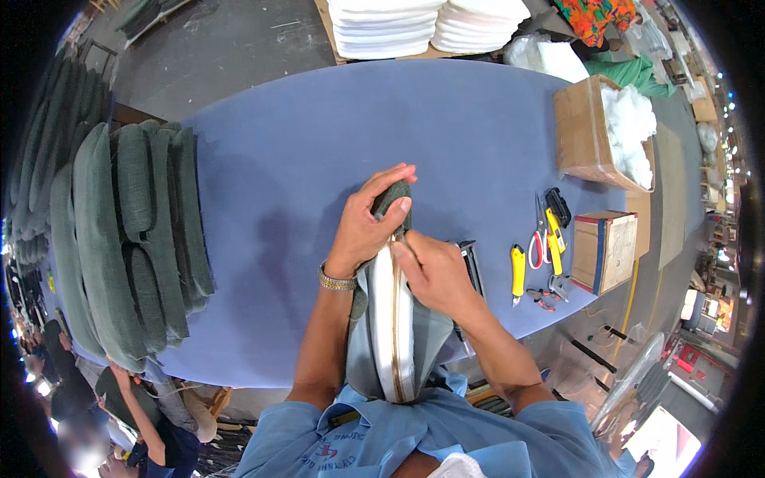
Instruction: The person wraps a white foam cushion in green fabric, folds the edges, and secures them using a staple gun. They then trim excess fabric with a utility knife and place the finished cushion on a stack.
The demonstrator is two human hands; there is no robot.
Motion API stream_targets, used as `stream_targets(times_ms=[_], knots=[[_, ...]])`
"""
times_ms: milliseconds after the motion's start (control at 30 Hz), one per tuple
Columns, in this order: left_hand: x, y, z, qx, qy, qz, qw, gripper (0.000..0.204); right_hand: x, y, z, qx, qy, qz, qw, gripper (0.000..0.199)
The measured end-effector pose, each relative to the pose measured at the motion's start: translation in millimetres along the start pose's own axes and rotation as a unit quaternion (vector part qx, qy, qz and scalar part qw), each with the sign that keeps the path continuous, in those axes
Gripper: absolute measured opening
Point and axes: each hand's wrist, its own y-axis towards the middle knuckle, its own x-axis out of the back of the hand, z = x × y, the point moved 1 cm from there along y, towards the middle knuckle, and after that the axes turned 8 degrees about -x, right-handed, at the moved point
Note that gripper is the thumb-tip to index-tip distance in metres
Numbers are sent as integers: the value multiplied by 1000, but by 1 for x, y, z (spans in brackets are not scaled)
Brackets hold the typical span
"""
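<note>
l hand (pixel 371 217) wrapped round far end of grn-gray cushion cover (pixel 431 338); r hand (pixel 437 273) pinching it nr zipper (pixel 395 319). risk: exposed white filling (pixel 383 311), if untucked, poss. jams zipper.

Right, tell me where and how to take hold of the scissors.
Grip the scissors by the red-and-white handle loops, probably best from above on the near side, with the right hand. The loops point nearward, the blades away; a yellow cutter lies left, another yellow cutter right, crowding a sideways reach.
</note>
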Motion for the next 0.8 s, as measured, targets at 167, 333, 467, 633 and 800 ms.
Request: stream_targets(times_ms=[167, 333, 467, 633, 800], knots=[[3, -8, -5, -19, 27, -13, 999, 47, 0, -48, -78, -124, 119, -77, 982, 13], [1, -11, -6, -28, 40, -19, 999, 51, -49, -100, -164, -163, -143, -122, 969, 52], [0, -11, -5, -37, 51, -18, 998, 53, -78, -95, -176, -128, -128, -183, 966, 83], [-1, -14, -4, -47, 80, -9, 996, 54, -29, -70, -161, -178, -6, -83, 980, 92], [0, -17, 2, -59, 73, -15, 995, 57, 52, -42, -91, -220, 221, -34, 950, 77]])
